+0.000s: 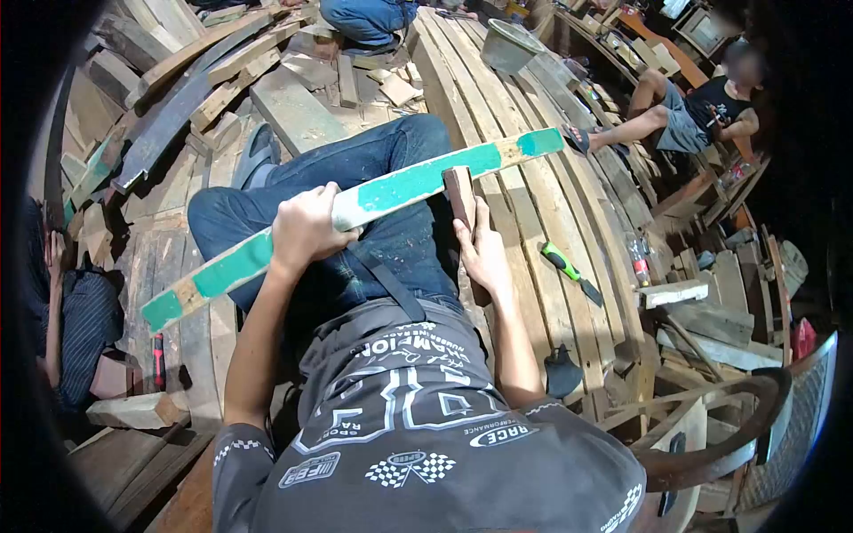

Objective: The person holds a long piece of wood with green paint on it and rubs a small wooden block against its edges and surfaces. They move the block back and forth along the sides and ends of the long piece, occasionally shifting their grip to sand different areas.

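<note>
A long pale wooden slat (355, 209) with green painted patches lies slanted across my lap. My left hand (306, 229) is closed around its middle, fingers over the far edge. In my right hand (484, 253) is a narrow brown wooden block (460, 197). The block's far end overlaps the slat's near edge, right of a green patch. My thumb and fingers press along the block's sides. To the right of that hand, a green-and-black handled tool with a dark flat blade (573, 271) rests on the planks.
Long planks (533, 231) form a low platform on my right, with a grey bucket (511, 46) at its far end. Scrap wood (302, 111) lies ahead. A red-handled tool (158, 360) is at left. One person (711, 115) sits at right; others are partly visible left and ahead.
</note>
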A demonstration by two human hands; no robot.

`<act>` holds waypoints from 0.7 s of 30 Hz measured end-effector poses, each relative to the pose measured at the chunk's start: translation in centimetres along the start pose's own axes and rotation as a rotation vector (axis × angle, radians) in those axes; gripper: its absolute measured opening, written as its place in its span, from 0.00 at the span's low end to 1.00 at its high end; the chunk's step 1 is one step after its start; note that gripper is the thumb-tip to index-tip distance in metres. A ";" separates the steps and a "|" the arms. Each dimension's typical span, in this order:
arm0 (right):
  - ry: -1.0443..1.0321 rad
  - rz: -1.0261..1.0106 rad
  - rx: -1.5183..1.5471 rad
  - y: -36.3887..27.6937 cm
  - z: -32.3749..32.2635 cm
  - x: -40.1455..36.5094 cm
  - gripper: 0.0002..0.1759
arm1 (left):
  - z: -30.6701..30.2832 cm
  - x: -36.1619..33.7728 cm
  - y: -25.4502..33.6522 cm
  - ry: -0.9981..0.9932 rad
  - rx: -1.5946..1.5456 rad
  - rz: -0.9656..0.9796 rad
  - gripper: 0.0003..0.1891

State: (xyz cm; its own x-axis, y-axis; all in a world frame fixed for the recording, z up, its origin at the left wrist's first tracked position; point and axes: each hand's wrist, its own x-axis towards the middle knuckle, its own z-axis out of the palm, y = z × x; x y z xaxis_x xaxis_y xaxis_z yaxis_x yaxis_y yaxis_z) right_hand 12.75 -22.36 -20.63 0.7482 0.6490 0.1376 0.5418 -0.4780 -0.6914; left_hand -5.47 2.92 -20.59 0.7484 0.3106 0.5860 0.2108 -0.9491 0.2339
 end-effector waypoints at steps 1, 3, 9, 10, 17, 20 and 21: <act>0.008 -0.006 -0.018 -0.1 0.3 0.1 0.36 | -0.2 0.0 -0.1 0.006 -0.003 -0.002 0.30; 0.027 -0.015 -0.056 -0.5 0.6 0.1 0.36 | -0.3 0.0 -0.3 0.016 -0.013 -0.003 0.30; 0.047 0.034 -0.021 -0.4 0.9 0.1 0.35 | -0.3 0.6 0.5 0.020 0.047 0.037 0.32; 0.050 0.031 -0.013 -0.1 0.7 0.1 0.35 | -0.3 0.8 0.8 0.012 0.059 0.033 0.32; 0.050 0.055 -0.039 0.5 -0.1 0.3 0.36 | -0.7 1.4 3.2 -0.089 0.156 -0.006 0.33; 0.045 0.082 -0.059 0.8 -0.1 0.2 0.38 | -0.8 1.8 3.6 -0.125 0.163 -0.010 0.35; 0.040 0.083 -0.037 0.9 -0.1 0.1 0.38 | -0.6 1.7 3.5 -0.120 0.156 -0.008 0.35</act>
State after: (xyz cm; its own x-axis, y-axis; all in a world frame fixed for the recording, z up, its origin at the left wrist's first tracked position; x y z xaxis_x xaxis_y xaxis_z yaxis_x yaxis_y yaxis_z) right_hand 13.39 -22.80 -21.16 0.8056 0.5823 0.1092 0.4902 -0.5516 -0.6748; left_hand -3.82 0.13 -18.27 0.8141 0.3186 0.4855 0.3051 -0.9461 0.1092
